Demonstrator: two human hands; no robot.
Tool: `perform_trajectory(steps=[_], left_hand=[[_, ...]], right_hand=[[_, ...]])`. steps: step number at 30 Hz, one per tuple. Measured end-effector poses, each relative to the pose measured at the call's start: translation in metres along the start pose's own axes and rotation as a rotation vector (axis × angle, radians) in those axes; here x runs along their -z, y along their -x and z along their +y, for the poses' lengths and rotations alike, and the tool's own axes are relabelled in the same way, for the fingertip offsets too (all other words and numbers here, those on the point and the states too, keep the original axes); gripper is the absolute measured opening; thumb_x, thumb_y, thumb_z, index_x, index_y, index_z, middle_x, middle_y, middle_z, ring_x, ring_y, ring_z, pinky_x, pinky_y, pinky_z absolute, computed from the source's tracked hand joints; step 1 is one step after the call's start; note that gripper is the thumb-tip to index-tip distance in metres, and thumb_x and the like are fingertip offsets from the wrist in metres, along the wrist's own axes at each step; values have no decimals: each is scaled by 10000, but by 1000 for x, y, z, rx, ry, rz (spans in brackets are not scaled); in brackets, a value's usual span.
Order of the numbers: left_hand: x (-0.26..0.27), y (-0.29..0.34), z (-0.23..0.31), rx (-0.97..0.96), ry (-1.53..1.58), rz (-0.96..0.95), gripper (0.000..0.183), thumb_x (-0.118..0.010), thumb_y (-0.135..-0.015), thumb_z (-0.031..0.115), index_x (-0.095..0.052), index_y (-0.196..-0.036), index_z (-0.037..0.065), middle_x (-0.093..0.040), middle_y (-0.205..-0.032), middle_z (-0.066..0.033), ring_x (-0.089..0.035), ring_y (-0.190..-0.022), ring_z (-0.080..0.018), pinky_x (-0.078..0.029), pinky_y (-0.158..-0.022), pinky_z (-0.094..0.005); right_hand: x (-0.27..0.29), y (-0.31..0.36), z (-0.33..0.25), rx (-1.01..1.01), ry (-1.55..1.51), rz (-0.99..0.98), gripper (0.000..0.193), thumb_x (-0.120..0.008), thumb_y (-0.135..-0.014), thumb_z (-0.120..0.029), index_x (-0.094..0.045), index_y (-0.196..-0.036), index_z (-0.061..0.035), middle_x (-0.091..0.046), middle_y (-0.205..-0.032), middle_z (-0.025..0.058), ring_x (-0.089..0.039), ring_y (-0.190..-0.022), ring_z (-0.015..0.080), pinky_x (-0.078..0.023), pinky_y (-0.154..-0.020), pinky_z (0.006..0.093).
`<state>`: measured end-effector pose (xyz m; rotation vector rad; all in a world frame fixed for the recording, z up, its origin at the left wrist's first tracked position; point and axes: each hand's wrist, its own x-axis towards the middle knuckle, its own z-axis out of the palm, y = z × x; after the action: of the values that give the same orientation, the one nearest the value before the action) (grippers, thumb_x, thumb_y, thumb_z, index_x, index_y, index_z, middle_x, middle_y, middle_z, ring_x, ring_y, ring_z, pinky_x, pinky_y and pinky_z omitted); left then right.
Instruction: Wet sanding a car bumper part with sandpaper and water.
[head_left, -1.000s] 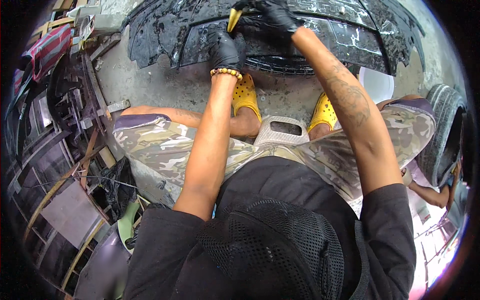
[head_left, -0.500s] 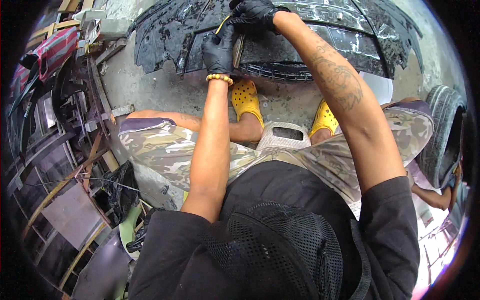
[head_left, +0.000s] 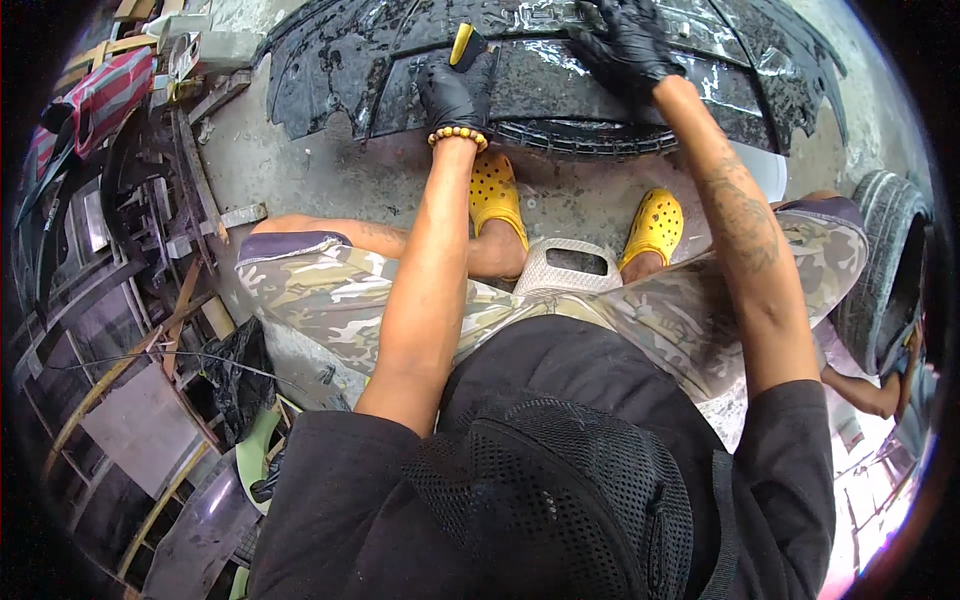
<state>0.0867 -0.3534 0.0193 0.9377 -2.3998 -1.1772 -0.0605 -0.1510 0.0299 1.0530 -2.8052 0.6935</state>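
Observation:
A large, wet-looking black plastic panel [head_left: 545,85], mottled with grime and pale patches, lies in front of my feet. My left hand [head_left: 455,98], in a black glove, is closed around a small yellow-and-black tool [head_left: 461,46] at the panel's near left part. Only the tool's upper end shows, so its exact kind is unclear. To the right, my right hand [head_left: 630,50], also gloved in black, is over the panel with its fingers spread and nothing in them. I cannot tell whether it touches the surface.
Beneath the panel's near edge shows a tyre [head_left: 590,142]. I sit on a low pale stool [head_left: 567,288], with yellow clogs [head_left: 655,228] on the floor. Wood scraps and a black plastic bag [head_left: 240,375] crowd the left. Another tyre [head_left: 880,265] and a person's arm [head_left: 865,393] are at right.
My hands, close together before, are now apart. The right hand has moved right and spread its fingers. My left hand has shifted slightly right, and more of the yellow-and-black tool shows.

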Motion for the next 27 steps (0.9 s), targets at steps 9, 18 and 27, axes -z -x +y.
perform_trajectory(steps=[9, 18, 27], left_hand=[[-15, 5, -21, -42, -252, 26, 520, -779, -833, 421, -692, -1056, -40, -700, -972, -284, -679, -915, -460, -547, -767, -507], [-13, 9, -13, -21, 253, 16, 341, -815, -851, 236, -722, -1044, -29, -765, -997, -98, -714, -875, -147, -539, -808, -336], [-6, 12, 4, 72, 445, -33, 203, -708, -918, 85, -614, -1057, -29, -716, -935, -100, -688, -789, -185, -551, -727, -316]], right_hand=[[9, 23, 8, -40, 28, -89, 700, -618, -901, -555, -478, -1462, -161, -366, -1568, 156, -271, -1460, 401, -189, -1178, 587], [2, 22, 9, -21, 59, -11, 647, -613, -907, -521, -505, -1435, -164, -417, -1529, 138, -313, -1435, 381, -222, -1160, 576], [3, 21, 7, -43, 127, -12, 627, -634, -897, -499, -522, -1423, -176, -410, -1540, 124, -321, -1427, 373, -222, -1152, 577]])
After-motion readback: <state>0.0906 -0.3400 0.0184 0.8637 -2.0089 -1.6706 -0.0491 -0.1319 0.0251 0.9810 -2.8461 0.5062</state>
